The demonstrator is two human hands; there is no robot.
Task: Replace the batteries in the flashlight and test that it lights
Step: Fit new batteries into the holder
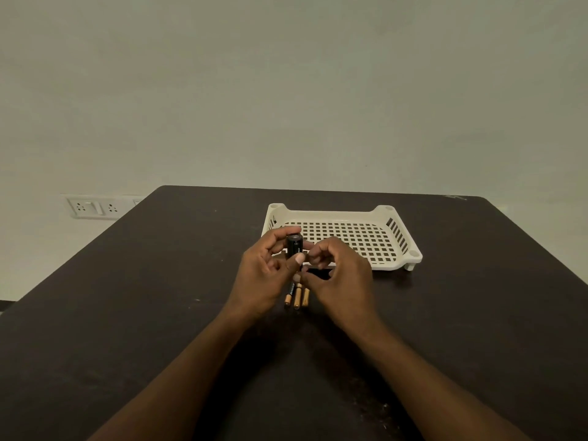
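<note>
My left hand [265, 268] grips a short black flashlight body [294, 246], held upright with its open end facing up. My right hand [339, 272] hovers just right of it with its fingers curled; a small dark piece shows under the fingers, and I cannot tell whether the hand holds it. Three black-and-copper batteries [297, 296] lie side by side on the dark table [159, 281], just below both hands and partly hidden by them.
A cream plastic basket [394, 246] with a perforated floor stands on the table right behind my hands. A wall socket plate [92, 206] sits on the wall at the far left. The table's left edge runs diagonally nearby.
</note>
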